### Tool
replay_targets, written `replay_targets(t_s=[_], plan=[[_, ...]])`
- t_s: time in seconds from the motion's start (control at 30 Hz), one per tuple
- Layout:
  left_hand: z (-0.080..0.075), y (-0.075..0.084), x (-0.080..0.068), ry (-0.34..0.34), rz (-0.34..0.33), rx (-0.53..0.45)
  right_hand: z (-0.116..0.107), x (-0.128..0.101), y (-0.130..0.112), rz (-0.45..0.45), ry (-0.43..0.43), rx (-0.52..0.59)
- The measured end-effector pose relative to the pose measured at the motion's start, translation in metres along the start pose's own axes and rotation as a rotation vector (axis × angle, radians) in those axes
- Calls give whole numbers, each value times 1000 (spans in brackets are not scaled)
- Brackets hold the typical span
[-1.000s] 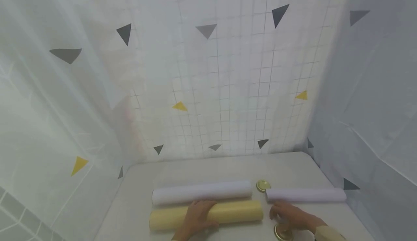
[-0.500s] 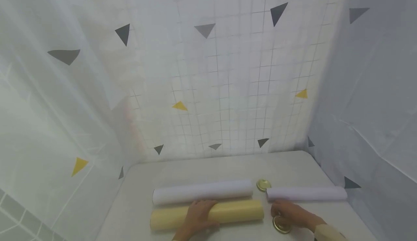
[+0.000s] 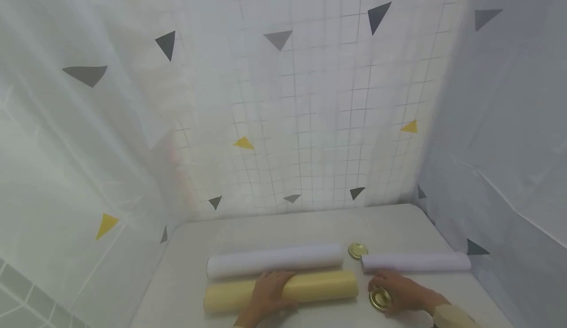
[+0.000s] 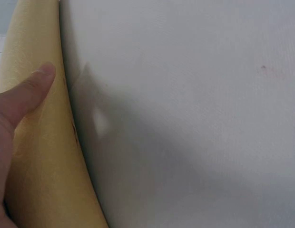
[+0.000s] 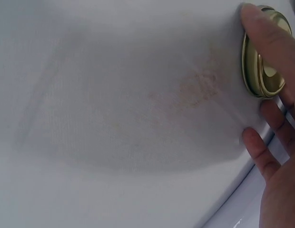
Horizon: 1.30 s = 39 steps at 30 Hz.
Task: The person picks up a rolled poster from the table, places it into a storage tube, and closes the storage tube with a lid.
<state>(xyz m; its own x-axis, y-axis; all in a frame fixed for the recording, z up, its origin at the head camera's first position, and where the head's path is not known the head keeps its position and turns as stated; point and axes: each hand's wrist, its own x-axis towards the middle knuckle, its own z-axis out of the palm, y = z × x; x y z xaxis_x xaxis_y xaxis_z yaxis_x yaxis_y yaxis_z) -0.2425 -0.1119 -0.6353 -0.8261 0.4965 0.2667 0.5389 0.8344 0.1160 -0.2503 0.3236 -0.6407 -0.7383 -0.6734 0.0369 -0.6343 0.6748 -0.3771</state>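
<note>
In the head view my left hand (image 3: 268, 296) lies across the yellow paper-like roll (image 3: 325, 287), gripping it between the fingers over its top and the thumb on the near side. The left wrist view shows the thumb (image 4: 35, 90) on the roll; the other fingertips are hidden there. My right hand (image 3: 400, 292) holds a round gold metal lid (image 3: 379, 299) just right of the roll's end. In the right wrist view the lid (image 5: 254, 71) is tilted, pinched by the digits around it, while two other fingers (image 5: 259, 149) are spread below.
A white roll (image 3: 274, 260) lies behind the yellow one. A second gold lid (image 3: 357, 250) rests near the left end of a thinner pale roll (image 3: 416, 262). Translucent sheeting with printed triangles (image 3: 279, 40) hangs around the white table (image 3: 266, 227).
My right hand has taken hold of the near gold lid, which has shifted slightly up and left in the head view. My left hand stays on the yellow roll.
</note>
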Motion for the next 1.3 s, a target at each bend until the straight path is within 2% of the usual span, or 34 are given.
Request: replay_targets(t_s=[0.13,0.23,0.47,0.6,0.7,0.77,0.87,0.93,1.07,1.2,1.3], plan=[[1,-1,0,17,14,10,-2,0,-4,79,-22,10],[1,-2,0,26,25,12,-3,0,-6,86,-12,4],[3,-3,-2,64,57,3,-2,0,-7,-12,56,-32],[6,-3,-4,91,83,30,1,0,-6,-90,114,-25],[7,-2,-5,87,81,35,2,-1,-7,-133,172,-30],[7,-1,-5,77,69,27,3,-2,-7,-169,227,-72],[6,0,-5,66,53,26,1,-1,-11,-176,261,-102],[5,0,-5,66,48,28,-1,0,-13,-160,241,-100],[2,1,-4,82,61,33,-8,2,-17,-78,130,-21],[2,1,-3,61,54,30,-11,5,-16,10,48,79],[4,1,-3,46,46,32,-11,7,-17,61,21,150]])
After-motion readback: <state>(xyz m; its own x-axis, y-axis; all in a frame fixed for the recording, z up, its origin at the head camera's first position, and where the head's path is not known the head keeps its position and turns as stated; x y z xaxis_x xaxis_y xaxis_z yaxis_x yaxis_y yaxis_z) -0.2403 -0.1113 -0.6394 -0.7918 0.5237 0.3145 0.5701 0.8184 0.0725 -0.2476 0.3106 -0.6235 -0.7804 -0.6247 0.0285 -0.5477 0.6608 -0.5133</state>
